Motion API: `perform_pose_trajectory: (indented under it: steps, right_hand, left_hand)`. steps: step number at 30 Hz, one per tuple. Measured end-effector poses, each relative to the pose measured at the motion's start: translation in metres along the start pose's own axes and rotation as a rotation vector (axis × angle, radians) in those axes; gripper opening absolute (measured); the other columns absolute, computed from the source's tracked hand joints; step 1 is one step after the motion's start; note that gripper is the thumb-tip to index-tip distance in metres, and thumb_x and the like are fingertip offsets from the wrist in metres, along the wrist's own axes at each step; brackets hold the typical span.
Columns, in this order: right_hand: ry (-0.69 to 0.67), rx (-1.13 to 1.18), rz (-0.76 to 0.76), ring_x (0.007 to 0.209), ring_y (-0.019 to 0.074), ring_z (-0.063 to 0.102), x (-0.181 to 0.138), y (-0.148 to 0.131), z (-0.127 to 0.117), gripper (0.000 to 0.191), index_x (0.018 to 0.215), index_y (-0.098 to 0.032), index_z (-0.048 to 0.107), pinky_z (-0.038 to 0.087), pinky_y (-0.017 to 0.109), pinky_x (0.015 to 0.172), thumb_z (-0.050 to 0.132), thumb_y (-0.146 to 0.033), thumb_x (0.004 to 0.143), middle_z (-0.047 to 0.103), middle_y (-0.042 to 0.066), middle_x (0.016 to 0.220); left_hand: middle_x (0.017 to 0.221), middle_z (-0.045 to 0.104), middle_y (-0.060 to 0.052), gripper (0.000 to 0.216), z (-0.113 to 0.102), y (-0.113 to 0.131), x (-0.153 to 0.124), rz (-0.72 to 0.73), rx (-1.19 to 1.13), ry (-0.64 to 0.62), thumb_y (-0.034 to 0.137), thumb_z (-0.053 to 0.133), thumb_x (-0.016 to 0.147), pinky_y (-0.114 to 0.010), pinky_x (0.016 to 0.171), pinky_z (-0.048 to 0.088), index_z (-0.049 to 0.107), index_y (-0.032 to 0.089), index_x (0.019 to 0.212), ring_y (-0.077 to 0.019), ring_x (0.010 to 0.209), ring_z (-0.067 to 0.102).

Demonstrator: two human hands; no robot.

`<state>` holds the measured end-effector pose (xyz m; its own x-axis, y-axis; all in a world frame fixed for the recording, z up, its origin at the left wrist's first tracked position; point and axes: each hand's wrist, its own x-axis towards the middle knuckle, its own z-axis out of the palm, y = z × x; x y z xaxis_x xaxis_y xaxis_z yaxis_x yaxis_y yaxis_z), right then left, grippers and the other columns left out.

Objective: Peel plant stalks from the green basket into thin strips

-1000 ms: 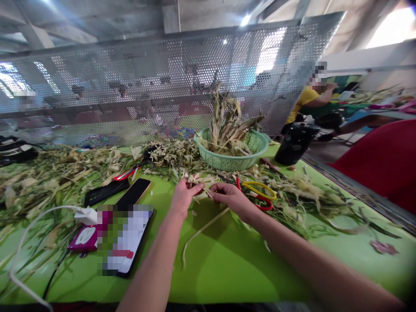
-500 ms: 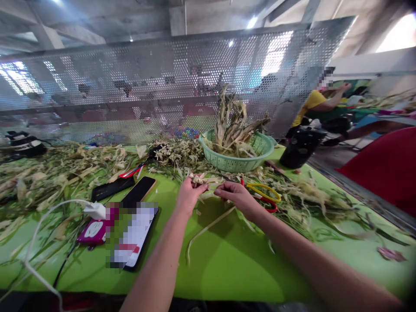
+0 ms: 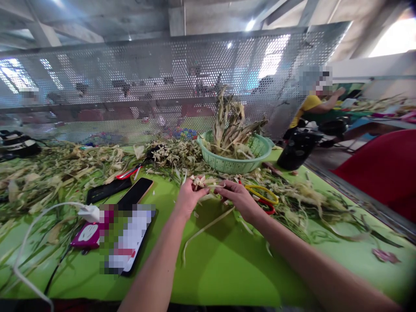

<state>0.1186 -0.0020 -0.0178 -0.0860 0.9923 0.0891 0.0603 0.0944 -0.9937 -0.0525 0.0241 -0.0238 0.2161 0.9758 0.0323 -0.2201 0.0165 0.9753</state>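
Observation:
My left hand [image 3: 187,197] and my right hand [image 3: 238,197] meet over the green table [image 3: 227,264], both pinched on a small bundle of pale dried leaf strips [image 3: 199,181]. One long pale strip [image 3: 203,229] trails from the bundle down across the tabletop toward me. Just right of my right hand lie yellow-handled scissors [image 3: 264,191] and a red-handled pair [image 3: 267,208], partly hidden by the hand.
A green basket [image 3: 238,164] of dried leaves stands behind my hands. Leaf scraps [image 3: 55,173] cover the table's left and right. Phones [image 3: 134,193], a pink charger [image 3: 86,234] and a white cable [image 3: 42,216] lie at left. A perforated metal screen [image 3: 162,78] backs the table; a person [image 3: 312,106] sits far right.
My hands have drawn closer together on the leaf bundle, the right hand sliding slightly left. The view shifted a little.

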Motion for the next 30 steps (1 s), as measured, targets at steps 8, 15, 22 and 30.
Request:
perform_pose_trajectory:
  steps: [8,15,22,30]
  right_hand:
    - [-0.164,0.000,0.085,0.060,0.0117,0.048,-0.003,0.000,0.007,0.039,0.078,-0.016,0.063,0.037,0.026,0.058,0.077,-0.050,0.065,0.057,-0.002,0.068]
    - [-0.222,-0.093,0.014,0.064,0.0137,0.049,-0.001,0.001,0.006,0.036,0.079,-0.018,0.062,0.039,0.027,0.061,0.074,-0.050,0.068,0.055,-0.002,0.068]
    - [-0.036,-0.161,-0.015,0.064,0.0132,0.050,-0.001,-0.011,0.000,0.036,0.080,-0.018,0.063,0.043,0.026,0.059,0.069,-0.053,0.073,0.056,0.000,0.071]
    - [-0.118,-0.252,-0.038,0.061,0.0126,0.048,-0.001,-0.004,0.002,0.034,0.071,-0.018,0.061,0.039,0.026,0.058,0.066,-0.051,0.077,0.053,-0.002,0.064]
  left_hand:
    - [0.099,0.069,-0.005,0.043,0.001,0.001,-0.001,-0.001,-0.077,0.014,0.016,0.076,0.066,-0.036,0.095,0.048,0.061,0.016,0.106,-0.0173,0.095,0.065]
    - [0.099,0.069,-0.007,0.041,0.002,-0.003,0.000,0.012,-0.148,0.028,0.024,0.078,0.067,-0.039,0.092,0.050,0.062,0.016,0.103,-0.0177,0.088,0.065]
    - [0.100,0.071,-0.007,0.030,0.003,-0.004,0.000,0.105,0.138,0.017,0.019,0.071,0.073,-0.036,0.091,0.048,0.063,0.017,0.101,-0.0199,0.094,0.065]
    - [0.098,0.069,-0.008,0.030,0.008,-0.006,0.000,0.050,-0.001,0.068,0.019,0.070,0.074,-0.032,0.084,0.051,0.058,0.015,0.100,-0.0173,0.088,0.065]
